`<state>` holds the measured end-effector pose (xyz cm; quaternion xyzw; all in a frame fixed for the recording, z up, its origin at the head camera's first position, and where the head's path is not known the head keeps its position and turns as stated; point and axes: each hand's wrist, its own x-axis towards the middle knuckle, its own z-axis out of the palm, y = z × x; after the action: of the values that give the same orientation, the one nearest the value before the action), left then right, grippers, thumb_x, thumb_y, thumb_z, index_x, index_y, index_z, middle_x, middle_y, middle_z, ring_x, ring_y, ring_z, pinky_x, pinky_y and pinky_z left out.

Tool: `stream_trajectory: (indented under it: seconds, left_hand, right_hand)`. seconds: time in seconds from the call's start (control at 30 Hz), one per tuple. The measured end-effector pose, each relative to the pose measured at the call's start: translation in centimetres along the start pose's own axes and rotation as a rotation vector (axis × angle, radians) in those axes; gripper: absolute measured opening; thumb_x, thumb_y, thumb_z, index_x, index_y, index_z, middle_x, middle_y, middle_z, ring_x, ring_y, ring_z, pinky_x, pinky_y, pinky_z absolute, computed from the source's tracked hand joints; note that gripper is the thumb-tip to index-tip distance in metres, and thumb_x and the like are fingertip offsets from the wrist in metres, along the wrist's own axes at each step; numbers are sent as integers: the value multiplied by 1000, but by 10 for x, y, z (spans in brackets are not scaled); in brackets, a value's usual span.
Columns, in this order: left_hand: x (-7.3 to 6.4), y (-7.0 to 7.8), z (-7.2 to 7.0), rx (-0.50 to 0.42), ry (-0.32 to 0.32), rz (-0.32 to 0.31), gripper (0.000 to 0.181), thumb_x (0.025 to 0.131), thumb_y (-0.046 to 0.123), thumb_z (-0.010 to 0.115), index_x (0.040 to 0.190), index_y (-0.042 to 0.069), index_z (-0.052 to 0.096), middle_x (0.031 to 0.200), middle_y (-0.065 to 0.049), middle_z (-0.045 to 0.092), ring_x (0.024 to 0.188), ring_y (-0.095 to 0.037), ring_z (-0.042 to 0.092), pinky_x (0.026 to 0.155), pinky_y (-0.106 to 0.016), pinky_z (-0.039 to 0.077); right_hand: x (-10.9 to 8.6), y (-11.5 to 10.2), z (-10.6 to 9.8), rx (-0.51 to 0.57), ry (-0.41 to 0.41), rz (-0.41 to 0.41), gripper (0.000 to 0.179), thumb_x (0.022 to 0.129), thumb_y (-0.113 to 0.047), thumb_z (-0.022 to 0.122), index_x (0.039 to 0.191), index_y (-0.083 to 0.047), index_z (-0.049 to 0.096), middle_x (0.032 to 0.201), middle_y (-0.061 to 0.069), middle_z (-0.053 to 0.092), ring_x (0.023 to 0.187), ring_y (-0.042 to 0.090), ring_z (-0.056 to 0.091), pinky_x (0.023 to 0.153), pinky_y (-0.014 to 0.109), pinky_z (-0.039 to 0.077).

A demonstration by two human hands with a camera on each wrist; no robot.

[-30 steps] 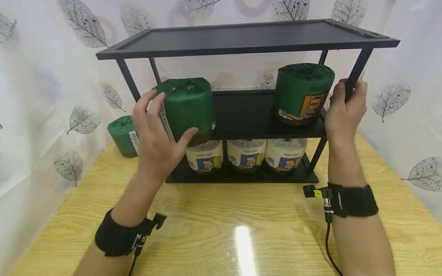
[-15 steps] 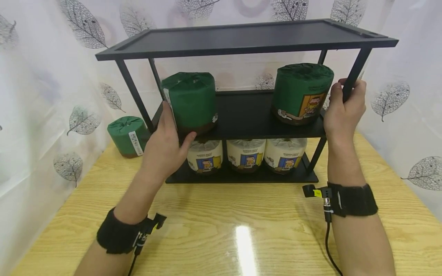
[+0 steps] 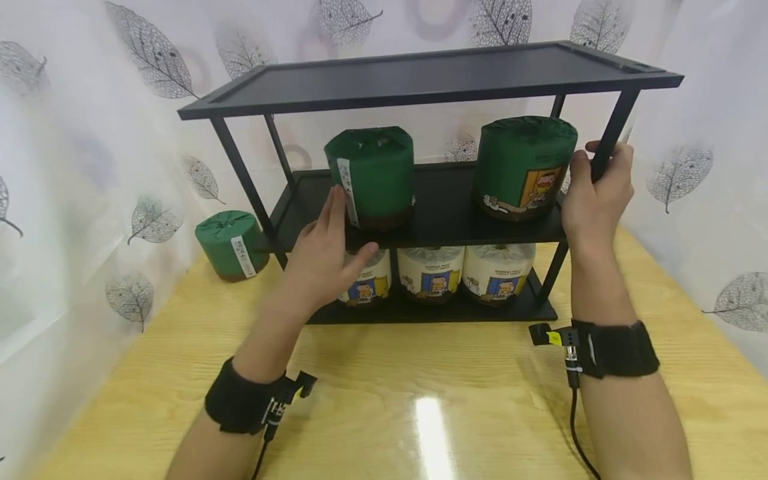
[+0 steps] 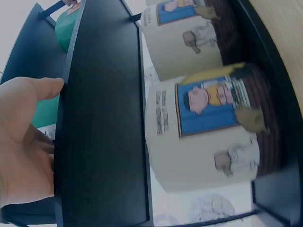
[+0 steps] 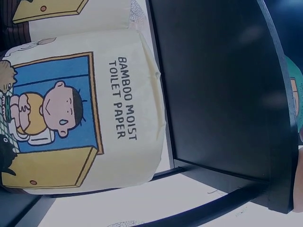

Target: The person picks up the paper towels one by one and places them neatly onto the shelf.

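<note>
My left hand (image 3: 318, 263) reaches into the middle shelf of a black rack (image 3: 432, 75). Its straight fingers touch the left side of a green-wrapped toilet roll (image 3: 381, 175), near the white label strip; the thumb points right in front of the shelf edge. A second green toilet roll (image 3: 522, 167) stands upright at the right of the same shelf. My right hand (image 3: 599, 197) grips the rack's right front post (image 3: 617, 130), beside that roll. In the left wrist view, the left hand (image 4: 23, 137) is at the edge of the shelf board (image 4: 106, 118), its fingertips hidden.
Below, cream toilet rolls (image 3: 431, 273) stand side by side on the bottom shelf. Another green toilet roll (image 3: 231, 247) sits on the wooden table (image 3: 372, 373), left of the rack. A leaf-patterned curtain (image 3: 78, 133) hangs behind. Each wrist wears a strapped camera with a cable.
The left green roll has moved right along the middle shelf. My left hand went from holding its side to touching it with straightened fingers. My right hand stays on the post.
</note>
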<state>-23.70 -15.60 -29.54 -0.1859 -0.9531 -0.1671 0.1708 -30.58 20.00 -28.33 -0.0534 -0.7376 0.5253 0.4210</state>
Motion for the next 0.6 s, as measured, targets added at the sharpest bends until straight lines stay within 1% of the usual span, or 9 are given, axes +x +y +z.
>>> stream_trajectory:
  seconds: [0.07, 0.1, 0.2, 0.33, 0.43, 0.5, 0.6]
  left_hand:
    - [3, 5, 4, -34, -37, -21, 95, 99, 51, 53, 159, 0, 0, 166, -22, 10, 139, -43, 43, 112, -53, 38]
    - [5, 8, 5, -51, -45, -30, 95, 99, 51, 53, 159, 0, 1, 166, -21, 11, 138, -43, 45, 112, -53, 39]
    - [9, 15, 8, -101, -47, -49, 93, 98, 49, 55, 159, 0, 4, 165, -21, 15, 134, -44, 49, 109, -52, 42]
    - [15, 25, 10, -134, -45, -73, 92, 99, 48, 56, 159, 0, 6, 164, -22, 19, 126, -42, 57, 105, -51, 46]
    - [21, 35, 13, -119, -45, -104, 92, 98, 48, 56, 160, 2, 6, 165, -19, 21, 120, -40, 61, 103, -51, 48]
    - [26, 45, 14, -83, -33, -123, 91, 98, 50, 56, 160, 3, 9, 164, -18, 23, 120, -39, 62, 103, -52, 48]
    - [33, 62, 14, 12, 48, -150, 87, 97, 51, 56, 158, 1, 20, 159, -17, 36, 119, -35, 63, 98, -54, 50]
  right_hand:
    - [-2, 3, -2, -22, -7, 19, 14, 99, -32, 48, 112, -28, 54, 70, -11, 42, 64, 7, 38, 66, 25, 26]
    - [-3, 4, -3, -28, -7, 19, 14, 99, -32, 49, 112, -28, 54, 69, -10, 42, 63, 8, 38, 65, 25, 26]
    - [-5, 5, -5, -19, -1, -2, 14, 99, -31, 50, 111, -26, 55, 67, -10, 42, 61, 8, 38, 64, 26, 26]
    - [-5, 2, -5, 4, -3, -24, 13, 99, -31, 51, 110, -26, 55, 66, -10, 43, 60, 8, 39, 62, 26, 26]
    - [-4, 0, -4, 11, -15, -37, 14, 99, -30, 50, 111, -24, 55, 66, -11, 44, 58, 7, 40, 60, 26, 27]
    - [-3, -1, -5, 13, -14, -42, 15, 99, -30, 50, 111, -23, 55, 66, -11, 44, 58, 7, 40, 59, 26, 27]
    - [-1, -2, -7, 16, -8, -43, 16, 99, -31, 50, 112, -23, 55, 66, -10, 44, 58, 8, 40, 60, 26, 27]
